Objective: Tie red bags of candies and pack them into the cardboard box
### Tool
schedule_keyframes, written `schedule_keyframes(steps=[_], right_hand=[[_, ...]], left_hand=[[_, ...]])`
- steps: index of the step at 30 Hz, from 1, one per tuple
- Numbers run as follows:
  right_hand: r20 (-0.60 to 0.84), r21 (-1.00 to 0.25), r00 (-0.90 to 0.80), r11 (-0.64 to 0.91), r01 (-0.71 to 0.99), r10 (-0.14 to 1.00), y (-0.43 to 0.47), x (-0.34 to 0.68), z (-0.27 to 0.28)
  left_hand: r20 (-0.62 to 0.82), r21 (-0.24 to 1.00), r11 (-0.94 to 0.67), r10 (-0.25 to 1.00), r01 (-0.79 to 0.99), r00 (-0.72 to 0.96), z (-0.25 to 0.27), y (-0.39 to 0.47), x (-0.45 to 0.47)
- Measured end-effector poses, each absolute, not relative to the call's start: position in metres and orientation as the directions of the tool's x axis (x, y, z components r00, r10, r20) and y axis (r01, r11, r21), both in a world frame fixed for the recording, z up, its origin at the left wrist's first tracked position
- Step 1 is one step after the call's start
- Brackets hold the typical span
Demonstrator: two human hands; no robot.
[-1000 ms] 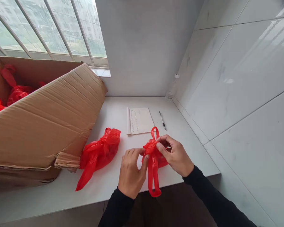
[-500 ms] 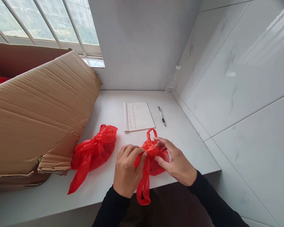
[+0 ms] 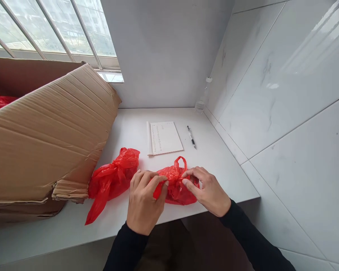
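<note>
A red plastic bag [image 3: 179, 194] lies at the front edge of the white table, gathered at its top with one handle loop standing up. My left hand [image 3: 147, 195] pinches the bag's plastic on the left side of the gather. From the right, my right hand [image 3: 210, 190] pinches the plastic beside the same gather, thumb and forefinger together. What the bag contains is hidden. A second red plastic bag [image 3: 113, 177], tied up, rests to the left of my left hand, against the cardboard box.
The large cardboard box [image 3: 51, 139] fills the left side, with more red plastic [image 3: 2, 102] inside. Behind the bags lie an open notebook [image 3: 166, 138] and a pen [image 3: 191, 137]. A clear bottle [image 3: 200, 101] stands in the back corner, by a tiled wall [image 3: 299, 150].
My hands have drawn apart along the bag's gather, the left one moving left. The handle loop that hung over the table's front edge no longer shows there. The view has shifted slightly.
</note>
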State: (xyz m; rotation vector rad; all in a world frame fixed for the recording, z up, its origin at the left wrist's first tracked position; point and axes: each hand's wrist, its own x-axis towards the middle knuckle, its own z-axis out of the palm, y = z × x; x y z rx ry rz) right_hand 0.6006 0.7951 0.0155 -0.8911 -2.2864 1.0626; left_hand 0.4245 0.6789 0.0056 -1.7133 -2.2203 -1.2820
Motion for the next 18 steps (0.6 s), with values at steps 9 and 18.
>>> schedule_keyframes(steps=[9,18], right_hand=[[0.158,-0.851,-0.517,0.382,0.361,0.841,0.796,0.62,0.008],[0.195,-0.882,-0.49,0.371,0.291,0.849,0.797,0.609,0.014]], left_hand=[[0.51,0.617,0.163,0.662,0.77,-0.549,0.012,0.662,0.407],[0.462,0.678,0.195,0.637,0.709,-0.617,0.014,0.666,0.406]])
